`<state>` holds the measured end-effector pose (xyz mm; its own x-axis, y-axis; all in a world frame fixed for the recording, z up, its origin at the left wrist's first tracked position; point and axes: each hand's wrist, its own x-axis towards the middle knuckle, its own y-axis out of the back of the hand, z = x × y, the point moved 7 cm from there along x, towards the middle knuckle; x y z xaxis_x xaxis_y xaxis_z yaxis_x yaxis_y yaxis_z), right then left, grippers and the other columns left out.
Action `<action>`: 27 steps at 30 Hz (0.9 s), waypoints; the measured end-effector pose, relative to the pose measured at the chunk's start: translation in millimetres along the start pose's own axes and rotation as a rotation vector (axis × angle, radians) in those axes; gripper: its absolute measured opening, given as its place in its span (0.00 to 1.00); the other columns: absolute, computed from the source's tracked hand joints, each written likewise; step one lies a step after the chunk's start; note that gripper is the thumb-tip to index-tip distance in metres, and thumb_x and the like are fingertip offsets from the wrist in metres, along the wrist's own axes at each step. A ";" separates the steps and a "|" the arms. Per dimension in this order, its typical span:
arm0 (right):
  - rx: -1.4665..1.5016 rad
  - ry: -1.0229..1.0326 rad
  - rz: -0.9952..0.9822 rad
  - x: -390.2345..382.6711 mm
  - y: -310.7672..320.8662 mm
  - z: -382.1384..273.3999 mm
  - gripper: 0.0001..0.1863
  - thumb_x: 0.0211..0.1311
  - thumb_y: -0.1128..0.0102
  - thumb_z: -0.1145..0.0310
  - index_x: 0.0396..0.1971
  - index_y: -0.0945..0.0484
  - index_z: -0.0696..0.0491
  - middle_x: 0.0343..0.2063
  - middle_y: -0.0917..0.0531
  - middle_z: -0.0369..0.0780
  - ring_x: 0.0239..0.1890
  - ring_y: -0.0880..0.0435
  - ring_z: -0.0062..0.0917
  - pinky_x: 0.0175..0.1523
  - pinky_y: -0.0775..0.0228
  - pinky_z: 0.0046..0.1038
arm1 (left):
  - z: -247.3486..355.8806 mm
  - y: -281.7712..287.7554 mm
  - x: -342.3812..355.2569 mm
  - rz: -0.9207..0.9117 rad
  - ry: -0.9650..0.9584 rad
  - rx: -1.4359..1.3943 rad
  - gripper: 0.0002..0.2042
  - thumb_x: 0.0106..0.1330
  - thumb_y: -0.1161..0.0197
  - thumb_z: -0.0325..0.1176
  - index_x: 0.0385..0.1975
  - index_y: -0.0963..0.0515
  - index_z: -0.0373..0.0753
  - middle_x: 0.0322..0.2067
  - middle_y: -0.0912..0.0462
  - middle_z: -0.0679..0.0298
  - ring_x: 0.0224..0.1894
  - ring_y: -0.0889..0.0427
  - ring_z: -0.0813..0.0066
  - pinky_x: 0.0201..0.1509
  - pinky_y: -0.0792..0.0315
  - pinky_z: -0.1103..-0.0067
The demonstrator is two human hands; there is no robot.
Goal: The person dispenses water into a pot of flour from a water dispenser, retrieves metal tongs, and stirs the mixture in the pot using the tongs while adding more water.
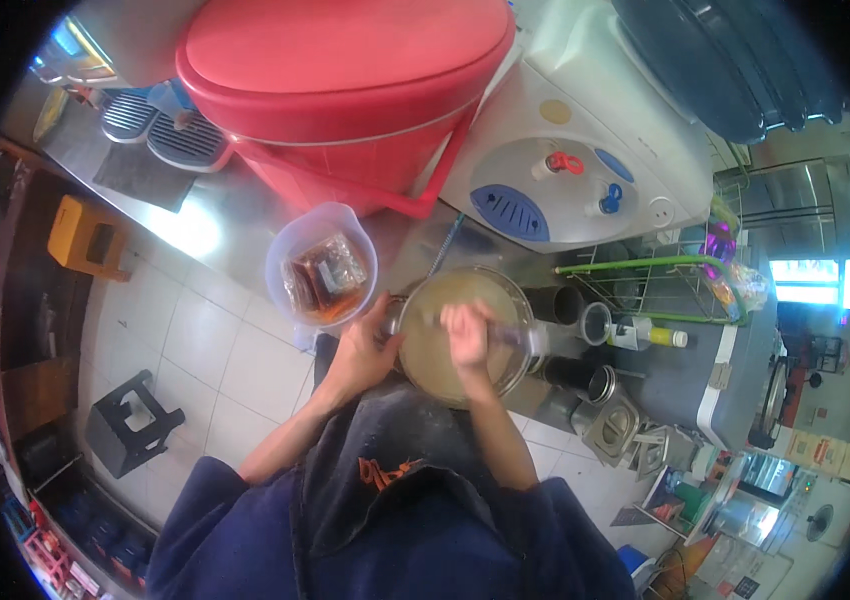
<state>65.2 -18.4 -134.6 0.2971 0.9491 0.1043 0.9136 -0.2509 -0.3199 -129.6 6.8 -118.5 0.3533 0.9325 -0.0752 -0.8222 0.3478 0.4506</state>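
Note:
A round pot (433, 374) stands in front of me, with a cloudy yellow-beige content in it. At its left side, my left hand (367, 350) is closed round the pot's handle (395, 316). My right hand (468, 336) is a fist over the pot's middle. It grips a utensil (515, 338) whose purplish, translucent end sticks out to the right; motion smears it, and its kind cannot be made out. Beside my left hand sits a translucent plastic jug (357, 224) with clear-wrapped reddish-brown packets (325, 275) inside.
Behind the pot are a big red lidded bucket (345, 130) and a white water dispenser (565, 160). To the right stand dark cups (577, 375), a yellow-capped bottle (650, 336) and a green wire rack (645, 265). A black stool (135, 424) and a yellow stool (87, 238) are on the tiled floor.

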 end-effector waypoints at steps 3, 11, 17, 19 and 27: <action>0.081 0.104 0.175 21.4 24.0 -13.7 0.18 0.69 0.53 0.73 0.17 0.42 0.49 0.13 0.38 0.31 0.18 0.41 0.15 0.24 0.50 0.24 | -4.2 0.6 -2.4 -0.021 0.107 -0.124 0.33 0.59 0.32 0.28 0.65 0.33 0.24 0.52 0.20 0.36 0.57 0.19 0.47 0.60 0.27 0.65; 0.187 0.013 -0.008 -15.7 -3.9 -9.0 0.14 0.69 0.56 0.72 0.21 0.43 0.48 0.14 0.43 0.32 0.17 0.44 0.18 0.26 0.49 0.27 | -12.3 -8.8 1.0 -0.033 0.085 -0.073 0.34 0.61 0.33 0.29 0.68 0.35 0.27 0.57 0.22 0.38 0.62 0.22 0.51 0.64 0.29 0.67; -0.149 0.075 0.208 -14.2 58.6 -34.4 0.16 0.67 0.56 0.74 0.19 0.45 0.48 0.14 0.44 0.32 0.16 0.44 0.18 0.25 0.50 0.25 | -19.0 -4.9 -6.2 0.022 0.108 -0.085 0.33 0.62 0.33 0.31 0.68 0.35 0.30 0.55 0.21 0.38 0.60 0.21 0.49 0.62 0.27 0.65; -0.099 -0.008 0.146 -34.3 37.6 -35.6 0.16 0.67 0.56 0.73 0.18 0.45 0.47 0.13 0.44 0.31 0.15 0.45 0.18 0.24 0.51 0.26 | -5.7 -1.7 1.3 0.011 0.137 -0.105 0.33 0.62 0.33 0.31 0.68 0.34 0.31 0.54 0.21 0.37 0.59 0.20 0.50 0.60 0.25 0.65; -0.126 0.089 0.267 9.3 40.3 -42.4 0.15 0.66 0.55 0.73 0.19 0.44 0.46 0.11 0.46 0.31 0.14 0.46 0.19 0.23 0.51 0.27 | -16.1 -0.5 -11.1 0.088 0.124 -0.118 0.33 0.62 0.33 0.31 0.68 0.33 0.33 0.46 0.17 0.40 0.50 0.15 0.53 0.56 0.25 0.68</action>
<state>116.6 -27.8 -106.6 0.5494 0.8274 0.1162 0.8255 -0.5161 -0.2283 -140.3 -2.2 -132.2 0.2262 0.9621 -0.1520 -0.8966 0.2666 0.3534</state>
